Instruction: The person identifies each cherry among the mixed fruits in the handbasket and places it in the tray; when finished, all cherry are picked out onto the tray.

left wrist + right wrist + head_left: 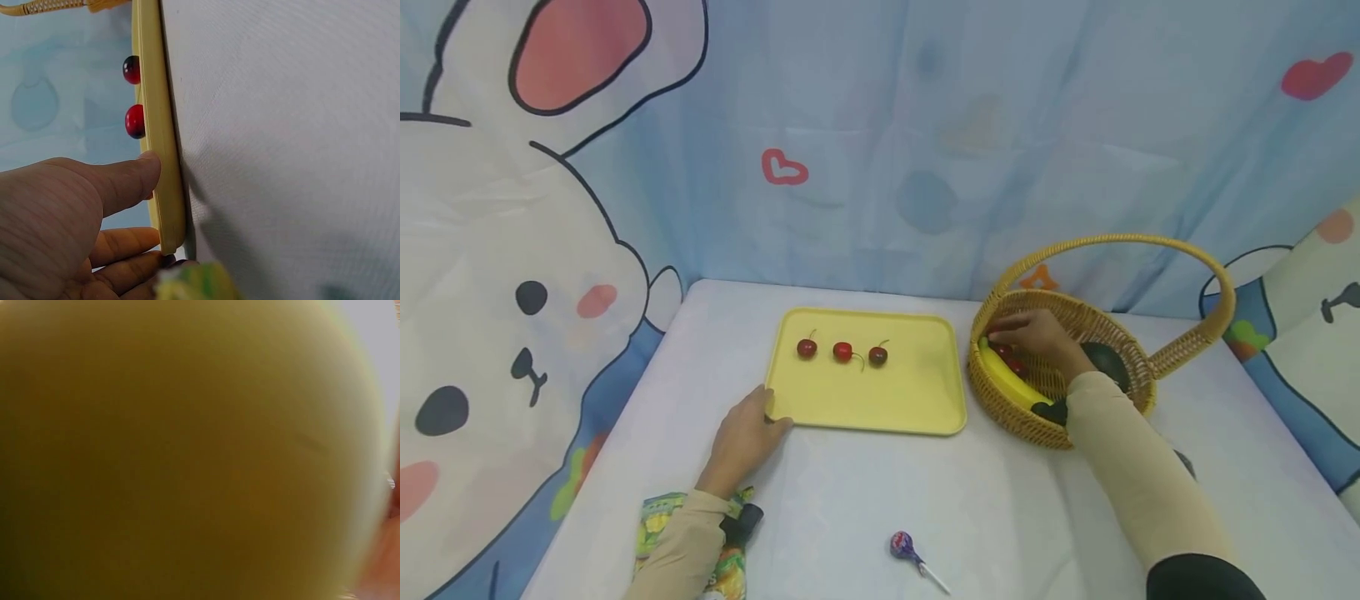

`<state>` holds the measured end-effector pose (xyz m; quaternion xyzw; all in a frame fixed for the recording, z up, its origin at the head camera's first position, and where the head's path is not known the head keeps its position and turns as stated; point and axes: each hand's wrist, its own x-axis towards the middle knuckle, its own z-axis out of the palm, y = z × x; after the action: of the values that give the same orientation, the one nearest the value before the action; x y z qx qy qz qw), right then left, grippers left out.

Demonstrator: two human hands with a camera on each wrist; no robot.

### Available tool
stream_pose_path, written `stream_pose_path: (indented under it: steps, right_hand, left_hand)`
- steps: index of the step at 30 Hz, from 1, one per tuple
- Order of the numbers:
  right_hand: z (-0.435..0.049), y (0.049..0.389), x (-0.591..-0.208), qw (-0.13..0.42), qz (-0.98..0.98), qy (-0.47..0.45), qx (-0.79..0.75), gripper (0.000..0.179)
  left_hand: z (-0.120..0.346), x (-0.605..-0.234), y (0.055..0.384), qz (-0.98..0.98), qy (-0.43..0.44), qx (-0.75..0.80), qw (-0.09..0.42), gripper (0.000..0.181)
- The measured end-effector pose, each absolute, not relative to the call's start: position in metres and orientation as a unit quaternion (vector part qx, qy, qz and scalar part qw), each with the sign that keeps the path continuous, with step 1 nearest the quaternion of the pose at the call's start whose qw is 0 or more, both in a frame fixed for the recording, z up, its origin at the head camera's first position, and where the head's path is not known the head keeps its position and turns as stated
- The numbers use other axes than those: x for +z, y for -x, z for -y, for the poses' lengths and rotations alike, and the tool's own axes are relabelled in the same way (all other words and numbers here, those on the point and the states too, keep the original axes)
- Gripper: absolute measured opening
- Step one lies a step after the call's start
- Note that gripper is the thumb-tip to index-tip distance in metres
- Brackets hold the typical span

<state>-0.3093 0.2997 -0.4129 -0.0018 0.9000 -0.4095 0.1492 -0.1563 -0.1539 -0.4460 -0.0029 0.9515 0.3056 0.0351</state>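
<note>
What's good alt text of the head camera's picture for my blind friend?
A person's right hand reaches into a basket holding a banana, while the left hand holds the near left corner of a yellow tray bearing three cherries. A lollipop lies nearer the camera.

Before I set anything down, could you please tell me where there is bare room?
The yellow tray is bare right of its three cherries, and the white table is bare between tray and lollipop. It is crowded in the basket, where the right hand is beside the banana, and around the left hand at the tray's corner, near the packet.
</note>
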Motion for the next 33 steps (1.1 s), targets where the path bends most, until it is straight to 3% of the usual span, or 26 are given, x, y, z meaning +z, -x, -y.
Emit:
stream_pose_path:
  steps: [15,27,33]
  right_hand:
    - [-0.300,0.302,-0.403,0.102,-0.927,-0.005,-0.361,0.045]
    - [-0.305,0.294,-0.370,0.076,-0.934,0.052,-0.346,0.049]
    - [-0.302,0.274,-0.352,0.051,-0.937,0.101,-0.329,0.047]
  left_hand:
    - [0.153,-0.445,0.154,-0.952,0.000,0.304,0.033,0.063]
    - [0.153,-0.446,0.155,-0.952,0.001,0.305,0.028,0.064]
    - [0.154,-0.444,0.155,-0.952,-0.003,0.303,0.030,0.063]
